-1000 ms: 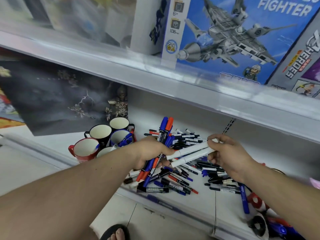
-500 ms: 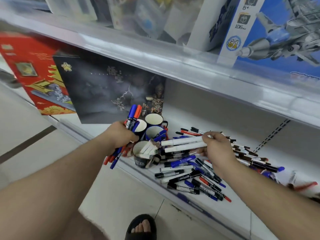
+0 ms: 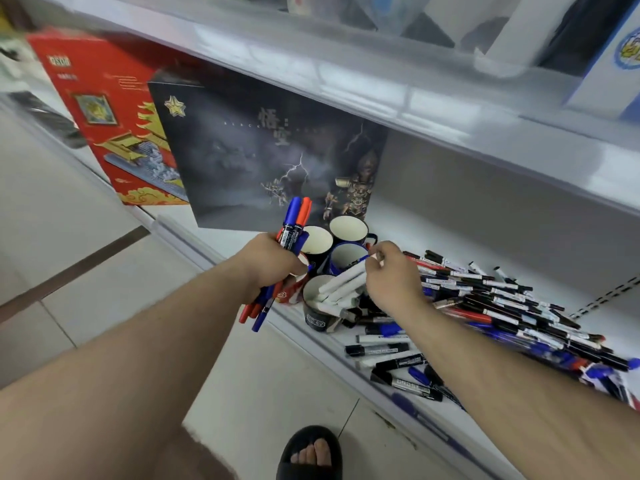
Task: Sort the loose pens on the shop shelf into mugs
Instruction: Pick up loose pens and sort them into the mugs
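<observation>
Since a second ago, the right hand [image 3: 391, 278] is lowering slim white plastic markers [image 3: 343, 279] into the nearest black mug [image 3: 317, 318], fingers still pinching their ends. The left hand [image 3: 268, 263] is clutching a red-and-blue pen bundle [image 3: 289, 237] mid-barrel; light, stiff, slippery pens are littering the white shelf [image 3: 346, 375].

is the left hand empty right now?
No, the left hand grips a bundle of blue and red pens, their caps sticking up above the fist beside the mugs.

Left hand [image 3: 273, 263] grips pens [image 3: 294, 223] beside mugs [image 3: 348, 230].
</observation>
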{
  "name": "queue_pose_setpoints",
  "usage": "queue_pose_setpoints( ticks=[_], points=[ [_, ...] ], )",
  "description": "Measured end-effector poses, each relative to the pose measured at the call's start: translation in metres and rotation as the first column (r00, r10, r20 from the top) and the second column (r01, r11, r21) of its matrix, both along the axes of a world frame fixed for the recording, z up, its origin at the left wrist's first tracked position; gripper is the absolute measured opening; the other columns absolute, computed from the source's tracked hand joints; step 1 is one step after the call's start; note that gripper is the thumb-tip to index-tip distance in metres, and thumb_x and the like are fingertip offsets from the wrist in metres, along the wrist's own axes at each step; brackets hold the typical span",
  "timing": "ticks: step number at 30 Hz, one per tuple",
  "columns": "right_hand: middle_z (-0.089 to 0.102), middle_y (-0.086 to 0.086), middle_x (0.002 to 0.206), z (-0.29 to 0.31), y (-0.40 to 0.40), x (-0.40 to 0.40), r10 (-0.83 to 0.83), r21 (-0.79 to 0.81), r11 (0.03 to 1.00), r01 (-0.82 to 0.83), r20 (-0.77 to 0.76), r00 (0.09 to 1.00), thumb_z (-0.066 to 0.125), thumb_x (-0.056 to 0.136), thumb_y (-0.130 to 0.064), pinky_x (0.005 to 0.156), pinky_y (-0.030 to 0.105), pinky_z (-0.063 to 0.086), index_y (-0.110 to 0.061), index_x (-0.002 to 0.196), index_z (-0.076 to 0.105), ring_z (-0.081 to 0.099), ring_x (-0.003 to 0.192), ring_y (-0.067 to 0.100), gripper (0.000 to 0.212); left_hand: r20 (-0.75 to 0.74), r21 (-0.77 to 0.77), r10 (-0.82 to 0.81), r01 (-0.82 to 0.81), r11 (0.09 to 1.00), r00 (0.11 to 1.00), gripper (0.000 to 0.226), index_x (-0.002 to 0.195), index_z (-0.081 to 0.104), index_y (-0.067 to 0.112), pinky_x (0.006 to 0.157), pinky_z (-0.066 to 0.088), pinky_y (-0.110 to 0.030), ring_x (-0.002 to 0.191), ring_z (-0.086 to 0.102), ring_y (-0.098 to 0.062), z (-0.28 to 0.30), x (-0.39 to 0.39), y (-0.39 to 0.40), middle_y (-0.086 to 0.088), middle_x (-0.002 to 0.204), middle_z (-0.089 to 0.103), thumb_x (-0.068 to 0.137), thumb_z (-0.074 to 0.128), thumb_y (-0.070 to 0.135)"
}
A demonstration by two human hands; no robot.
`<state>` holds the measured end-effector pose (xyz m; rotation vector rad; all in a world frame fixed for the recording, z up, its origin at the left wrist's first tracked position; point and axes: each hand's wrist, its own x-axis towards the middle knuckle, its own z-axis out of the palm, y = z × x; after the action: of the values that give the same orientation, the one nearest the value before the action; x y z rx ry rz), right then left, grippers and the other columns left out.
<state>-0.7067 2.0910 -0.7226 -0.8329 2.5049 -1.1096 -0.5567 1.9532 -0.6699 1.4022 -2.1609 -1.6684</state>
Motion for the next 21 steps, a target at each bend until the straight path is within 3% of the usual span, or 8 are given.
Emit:
queue_pose_setpoints(
  ticks=[4, 6, 8, 11, 13, 16, 19, 21],
  points=[
    [0.057, 0.006, 0.094, -0.017, -0.022, 0.013, 0.185, 0.208, 0.966, -0.154, -0.141, 0.973, 0.044, 0.1, -0.019, 0.069, 0.036, 0.05, -0.019, 0.114, 0.053, 0.058, 0.09, 0.032, 0.016, -0.031, 0.054, 0.013, -0.012, 0.998, 0.999, 0.015, 0.086, 0.056, 0.007, 0.05, 0.048, -0.028, 0.053, 0.052, -0.025, 0.001, -0.001, -0.001, -0.016, 0.067, 0.06, 0.081, 0.067, -0.003],
    [0.061, 0.011, 0.107, -0.027, -0.029, 0.02, 0.281, 0.275, 0.935, -0.223, -0.192, 0.94, 0.045, 0.099, -0.014, 0.071, 0.033, 0.039, -0.014, 0.118, 0.052, 0.056, 0.102, 0.034, 0.02, -0.05, 0.076, 0.02, -0.016, 0.997, 0.999, 0.015, 0.087, 0.057, 0.007, 0.05, 0.048, -0.027, 0.054, 0.053, -0.025, 0.002, -0.004, -0.001, -0.016, 0.067, 0.06, 0.082, 0.067, -0.003],
    [0.057, 0.004, 0.124, -0.03, -0.032, 0.025, 0.345, 0.35, 0.904, -0.245, -0.263, 0.901, 0.045, 0.097, -0.013, 0.083, 0.032, 0.032, -0.016, 0.121, 0.052, 0.044, 0.117, 0.028, 0.025, -0.07, 0.091, 0.017, -0.01, 0.996, 0.997, 0.016, 0.085, 0.058, 0.009, 0.047, 0.047, -0.025, 0.05, 0.054, -0.023, 0.004, -0.006, 0.0, -0.013, 0.064, 0.059, 0.082, 0.067, -0.003],
    [0.031, -0.005, 0.156, -0.037, -0.032, 0.026, 0.474, 0.537, 0.806, -0.249, -0.334, 0.815, 0.039, 0.101, -0.025, 0.109, 0.041, 0.022, -0.023, 0.139, 0.042, 0.02, 0.135, 0.024, 0.038, -0.104, 0.13, 0.002, 0.011, 0.991, 0.995, 0.017, 0.084, 0.058, 0.01, 0.047, 0.047, -0.026, 0.055, 0.053, -0.025, 0.005, -0.008, 0.001, -0.014, 0.065, 0.058, 0.083, 0.066, -0.005],
    [0.004, -0.004, 0.166, -0.044, -0.029, 0.023, 0.524, 0.64, 0.718, -0.272, -0.241, 0.817, 0.025, 0.104, -0.044, 0.119, 0.049, 0.006, -0.021, 0.153, 0.025, 0.0, 0.148, 0.028, 0.054, -0.128, 0.174, -0.002, 0.024, 0.984, 0.992, 0.016, 0.086, 0.055, 0.007, 0.048, 0.047, -0.027, 0.064, 0.052, -0.027, 0.005, -0.008, 0.002, -0.016, 0.068, 0.055, 0.084, 0.065, -0.006],
    [-0.02, 0.0, 0.164, -0.049, -0.023, 0.02, 0.535, 0.717, 0.633, -0.293, -0.132, 0.834, 0.013, 0.099, -0.062, 0.119, 0.055, -0.011, -0.019, 0.159, 0.0, -0.023, 0.149, 0.03, 0.074, -0.133, 0.2, -0.028, 0.054, 0.978, 0.991, 0.017, 0.088, 0.054, 0.006, 0.049, 0.047, -0.029, 0.062, 0.05, -0.027, 0.003, -0.01, 0.004, -0.016, 0.064, 0.054, 0.083, 0.065, -0.006],
    [-0.025, 0.001, 0.162, -0.043, -0.021, 0.019, 0.54, 0.713, 0.619, -0.328, -0.083, 0.838, 0.011, 0.096, -0.068, 0.117, 0.054, -0.017, -0.025, 0.158, -0.006, -0.028, 0.147, 0.027, 0.077, -0.147, 0.243, -0.075, 0.11, 0.964, 0.986, 0.016, 0.089, 0.054, 0.003, 0.057, 0.048, -0.035, 0.054, 0.049, -0.026, 0.001, -0.012, 0.007, -0.016, 0.06, 0.055, 0.082, 0.065, -0.006],
    [-0.013, -0.001, 0.165, -0.035, -0.018, 0.018, 0.474, 0.625, 0.703, -0.34, -0.056, 0.879, 0.014, 0.098, -0.066, 0.118, 0.051, -0.012, -0.031, 0.158, 0.003, -0.019, 0.151, 0.023, 0.071, -0.175, 0.275, -0.13, 0.175, 0.945, 0.976, 0.01, 0.087, 0.056, 0.001, 0.057, 0.048, -0.033, 0.051, 0.05, -0.025, 0.001, -0.014, 0.012, -0.016, 0.06, 0.054, 0.084, 0.062, -0.006]
  ],
)
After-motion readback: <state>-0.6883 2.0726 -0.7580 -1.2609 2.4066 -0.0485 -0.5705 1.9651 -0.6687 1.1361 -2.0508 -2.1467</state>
